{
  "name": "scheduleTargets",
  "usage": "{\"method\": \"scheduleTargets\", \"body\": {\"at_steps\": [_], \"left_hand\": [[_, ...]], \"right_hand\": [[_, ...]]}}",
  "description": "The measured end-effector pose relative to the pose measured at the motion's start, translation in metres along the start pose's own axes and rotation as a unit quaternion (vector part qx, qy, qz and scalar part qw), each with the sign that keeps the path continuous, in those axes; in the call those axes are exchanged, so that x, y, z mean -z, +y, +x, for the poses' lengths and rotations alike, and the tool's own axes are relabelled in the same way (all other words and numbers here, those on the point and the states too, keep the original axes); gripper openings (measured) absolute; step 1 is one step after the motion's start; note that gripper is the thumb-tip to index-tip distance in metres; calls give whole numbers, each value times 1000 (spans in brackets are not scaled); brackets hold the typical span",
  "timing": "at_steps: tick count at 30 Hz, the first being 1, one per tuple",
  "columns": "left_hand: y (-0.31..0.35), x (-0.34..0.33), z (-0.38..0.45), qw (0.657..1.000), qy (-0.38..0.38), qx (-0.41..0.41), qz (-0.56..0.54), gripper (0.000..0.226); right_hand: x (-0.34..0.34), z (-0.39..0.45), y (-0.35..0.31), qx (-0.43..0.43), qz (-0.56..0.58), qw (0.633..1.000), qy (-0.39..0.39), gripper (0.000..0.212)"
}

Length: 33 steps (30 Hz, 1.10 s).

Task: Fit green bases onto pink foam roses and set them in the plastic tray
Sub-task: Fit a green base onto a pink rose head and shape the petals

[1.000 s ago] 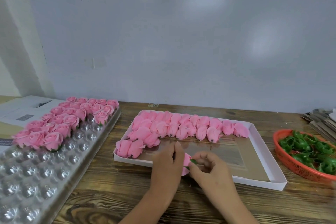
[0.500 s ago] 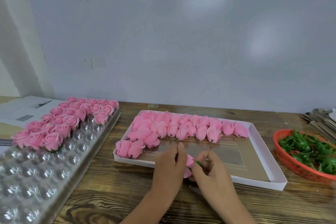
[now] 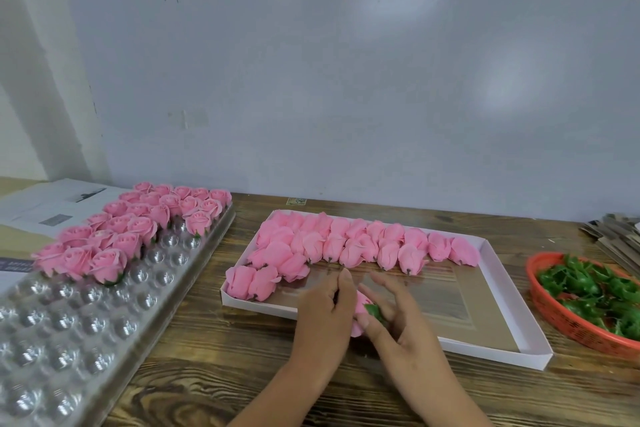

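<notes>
- The left hand (image 3: 323, 314) curls round a pink foam rose (image 3: 360, 305), held just before the white cardboard box (image 3: 512, 352).
- The right hand (image 3: 398, 312), fingers half-spread, pinches a green plastic base (image 3: 374, 311) against it.
- Feather-light and easily crushed, I'd guess; best held low, near the base.

Plastic tray (image 3: 104, 340) at frame left, finished roses (image 3: 138, 229) filling its far end. Shallow box (image 3: 502, 288) at centre, loose roses (image 3: 346, 246) along its far side. Basket (image 3: 554, 319) of bases (image 3: 595, 291) at right edge. Papers (image 3: 45, 208) behind the tray, upper left.
</notes>
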<state>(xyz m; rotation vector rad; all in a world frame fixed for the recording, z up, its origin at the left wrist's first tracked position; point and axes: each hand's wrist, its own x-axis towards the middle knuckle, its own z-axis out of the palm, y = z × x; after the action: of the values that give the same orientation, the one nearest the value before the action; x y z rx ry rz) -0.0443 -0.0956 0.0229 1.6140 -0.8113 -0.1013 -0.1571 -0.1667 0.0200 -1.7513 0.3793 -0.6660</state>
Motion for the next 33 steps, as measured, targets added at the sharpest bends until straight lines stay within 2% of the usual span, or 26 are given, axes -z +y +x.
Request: {"method": "scheduleTargets", "body": {"at_steps": [4, 9, 13, 16, 18, 22, 27, 29, 33], "left_hand": [[3, 1, -2, 999, -32, -10, 19, 41], [4, 4, 3, 995, -95, 36, -3, 39], [5, 8, 7, 978, -168, 94, -84, 25], [7, 9, 9, 965, -180, 118, -148, 13], [8, 10, 11, 958, -190, 129, -173, 20], [9, 10, 10, 949, -187, 141, -212, 28], [9, 12, 11, 935, -150, 179, -267, 21], [7, 12, 14, 928, -132, 194, -291, 18], [7, 14, 16, 920, -123, 201, -313, 22]], "right_hand": [[1, 0, -2, -1, -17, 1000, -15, 60], [4, 4, 4, -6, -9, 1000, 14, 51], [9, 10, 7, 10, 0, 998, 65, 44], [9, 11, 8, 9, 79, 993, 84, 27], [11, 13, 8, -5, 132, 988, 84, 28], [16, 15, 5, -27, 166, 983, 71, 23], [18, 14, 2, -44, 185, 979, 66, 37], [22, 14, 3, -37, 167, 981, 88, 40], [25, 15, 3, -2, 118, 984, 131, 30]]}}
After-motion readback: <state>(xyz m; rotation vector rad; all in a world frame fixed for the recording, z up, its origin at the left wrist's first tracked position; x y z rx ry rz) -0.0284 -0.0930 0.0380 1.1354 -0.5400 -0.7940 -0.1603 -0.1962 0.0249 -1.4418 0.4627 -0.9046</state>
